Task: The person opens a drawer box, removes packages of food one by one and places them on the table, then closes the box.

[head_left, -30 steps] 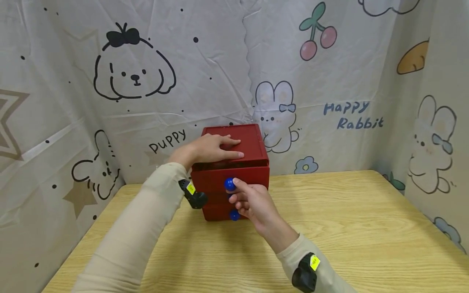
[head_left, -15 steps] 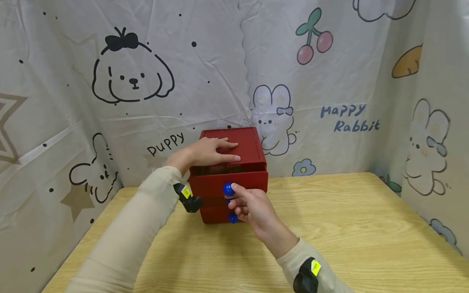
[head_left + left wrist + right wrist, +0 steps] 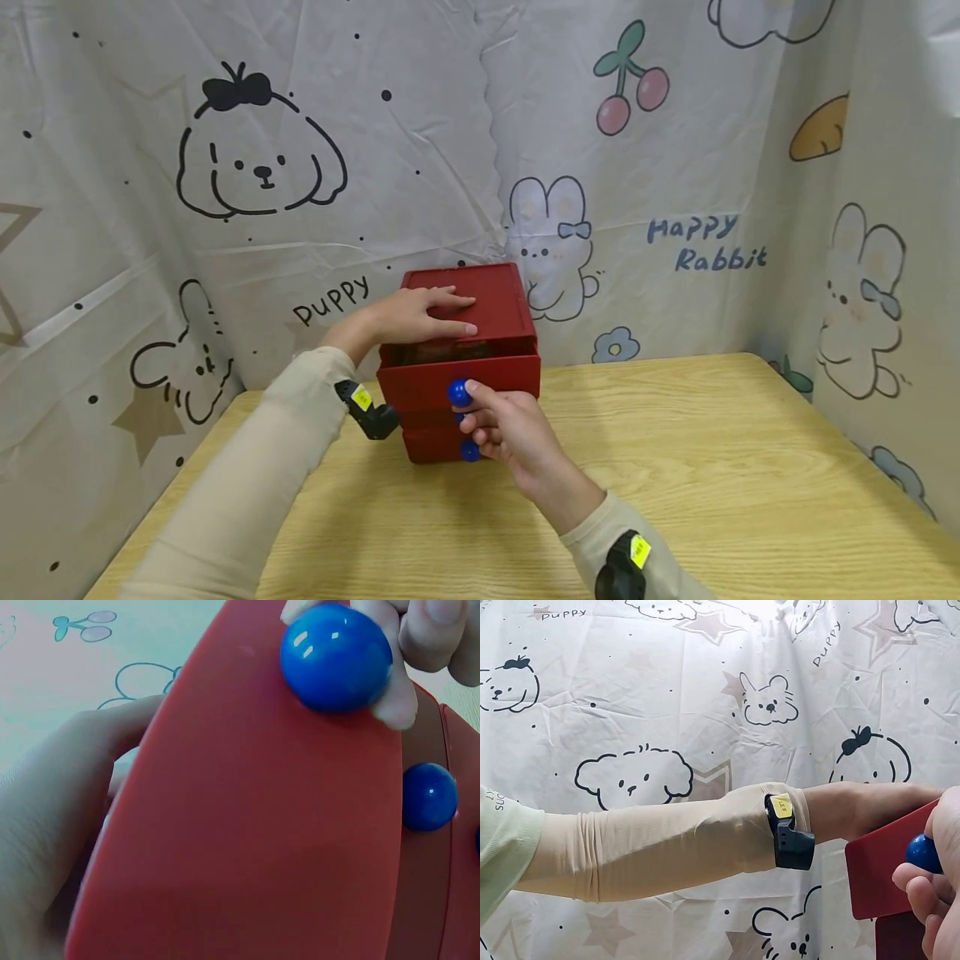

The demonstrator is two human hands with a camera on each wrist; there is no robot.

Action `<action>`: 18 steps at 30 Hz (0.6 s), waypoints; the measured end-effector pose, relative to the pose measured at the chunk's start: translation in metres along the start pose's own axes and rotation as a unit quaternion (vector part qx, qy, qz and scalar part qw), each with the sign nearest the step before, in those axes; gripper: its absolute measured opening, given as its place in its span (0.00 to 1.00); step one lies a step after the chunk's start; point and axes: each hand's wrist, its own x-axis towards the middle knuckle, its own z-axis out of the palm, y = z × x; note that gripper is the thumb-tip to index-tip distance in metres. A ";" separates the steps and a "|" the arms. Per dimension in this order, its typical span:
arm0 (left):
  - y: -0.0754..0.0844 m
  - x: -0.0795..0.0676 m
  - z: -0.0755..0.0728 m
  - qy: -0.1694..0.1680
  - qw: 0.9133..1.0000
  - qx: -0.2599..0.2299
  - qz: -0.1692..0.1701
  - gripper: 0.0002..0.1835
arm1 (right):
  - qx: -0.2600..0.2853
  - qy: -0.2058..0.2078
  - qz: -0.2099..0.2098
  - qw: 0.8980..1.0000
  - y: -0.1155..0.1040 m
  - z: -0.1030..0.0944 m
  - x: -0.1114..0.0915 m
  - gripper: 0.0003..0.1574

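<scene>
A small red drawer cabinet (image 3: 495, 292) with blue ball knobs stands on the table. Its top drawer (image 3: 420, 379) is partly pulled out, with a dark gap showing behind the front panel. My right hand (image 3: 517, 429) pinches the top drawer knob (image 3: 459, 393) between thumb and fingers; the left wrist view shows this knob (image 3: 336, 660) close up. My left hand (image 3: 408, 317) rests on the cabinet's top with its fingers extended. Below, the middle knob (image 3: 430, 796) sits on a drawer set further back, and the bottom knob (image 3: 470, 451) is beside my right fingers.
The cabinet stands near the back of a light wooden table (image 3: 675, 467). A printed curtain (image 3: 420, 125) hangs behind the table and along both sides. Both forearms wear beige sleeves with a black wrist camera (image 3: 367, 410) strapped on each.
The top drawer has slid further out toward me, widening the gap behind its front, with my right hand holding its knob. My left hand stays on the cabinet top. The head view has shifted slightly.
</scene>
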 end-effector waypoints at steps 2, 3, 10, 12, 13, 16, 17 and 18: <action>-0.002 -0.001 0.001 -0.002 1.000 -0.008 0.001 0.40 | -0.001 0.002 -0.001 1.000 0.000 0.000 0.000 0.31; -0.003 0.000 0.001 -0.001 1.000 -0.012 0.002 0.40 | -0.002 0.003 -0.003 1.000 0.001 0.000 -0.001 0.31; -0.005 -0.001 0.003 0.006 1.000 -0.025 0.004 0.40 | -0.012 0.006 -0.012 1.000 0.002 0.002 -0.003 0.31; -0.005 -0.001 0.004 0.008 1.000 -0.024 0.002 0.40 | -0.013 0.007 -0.013 1.000 0.003 0.003 -0.004 0.32; -0.005 -0.001 0.004 0.009 1.000 -0.025 0.003 0.40 | -0.016 0.008 -0.013 1.000 0.003 0.002 -0.005 0.32; -0.005 -0.002 0.004 0.011 1.000 -0.026 0.009 0.39 | -0.018 0.009 -0.009 1.000 0.003 0.002 -0.007 0.33; -0.005 -0.002 0.004 0.013 0.999 -0.027 0.012 0.39 | -0.019 0.009 -0.008 1.000 0.003 0.002 -0.008 0.33; -0.005 -0.002 0.004 0.015 0.999 -0.027 0.015 0.39 | -0.021 0.008 -0.007 1.000 0.003 0.003 -0.009 0.33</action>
